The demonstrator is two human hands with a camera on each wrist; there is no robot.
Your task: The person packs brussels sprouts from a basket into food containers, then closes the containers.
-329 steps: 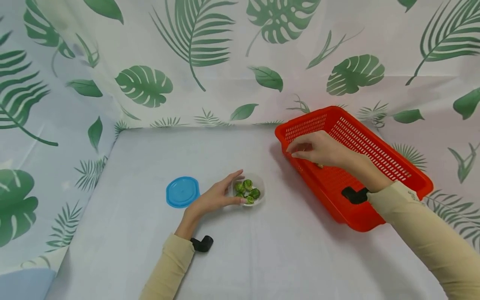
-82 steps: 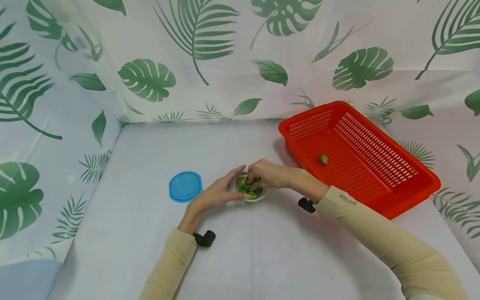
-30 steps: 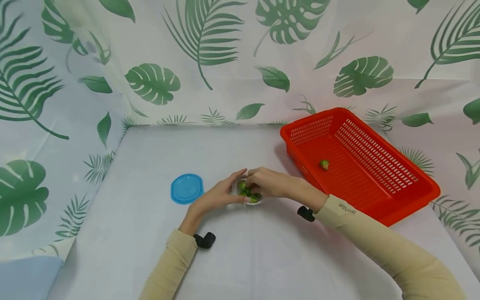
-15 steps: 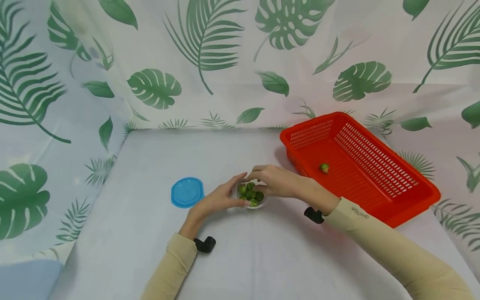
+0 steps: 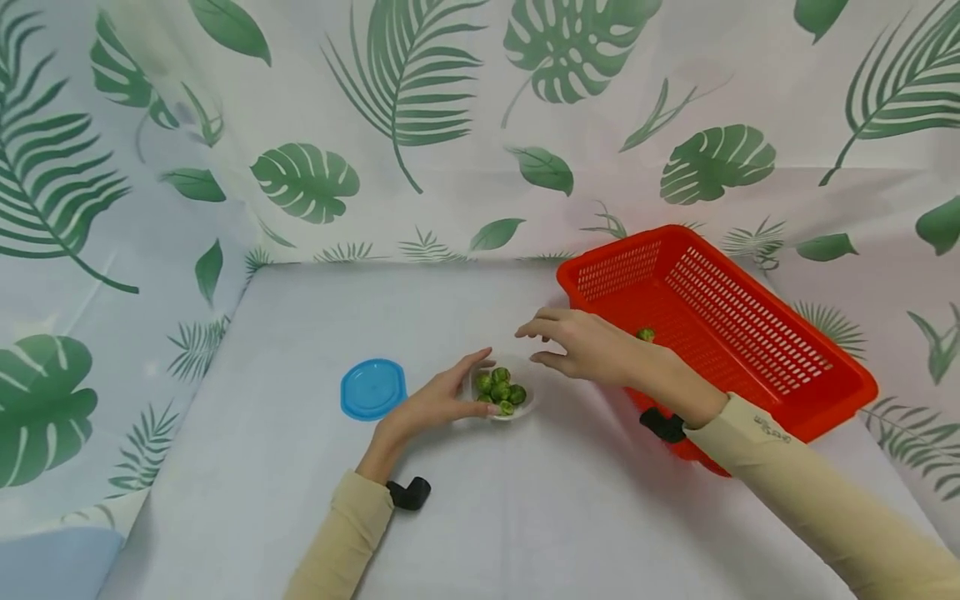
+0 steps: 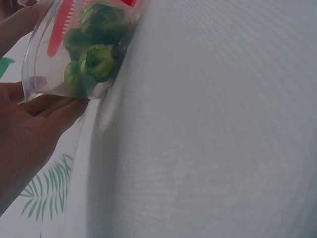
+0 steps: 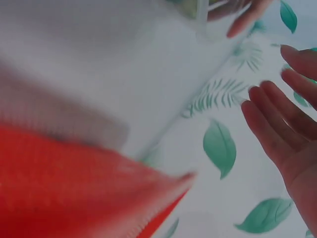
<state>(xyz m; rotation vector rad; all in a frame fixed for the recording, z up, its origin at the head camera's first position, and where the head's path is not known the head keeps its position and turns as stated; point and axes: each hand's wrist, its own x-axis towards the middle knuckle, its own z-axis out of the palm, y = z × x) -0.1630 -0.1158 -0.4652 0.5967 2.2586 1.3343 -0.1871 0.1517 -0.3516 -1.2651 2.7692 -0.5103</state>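
My left hand (image 5: pixel 431 404) holds a small clear plastic container (image 5: pixel 528 403) on the table, thumb on the near side and fingers on the far side. Several green Brussels sprouts (image 5: pixel 501 390) lie in it; the left wrist view shows them through the container's wall (image 6: pixel 49 82). Up and to the right of the container hovers my right hand (image 5: pixel 585 343), fingers apart and nothing between them. That bare right hand (image 7: pixel 292 119) appears in the right wrist view too. One more Brussels sprout (image 5: pixel 645 334) sits in the red basket, partly hidden behind the right hand.
The red perforated basket (image 5: pixel 750 433) stands at the right, under and beyond my right forearm. A blue lid (image 5: pixel 372 389) lies flat on the white table (image 5: pixel 465 517), left of the container. Leaf-patterned cloth (image 5: pixel 450 192) hangs behind the table and at both sides.
My right hand was over the basket, then reached into the container; now it has withdrawn up and right, holding nothing. The container appears to hold one more sprout. My left hand stayed put.
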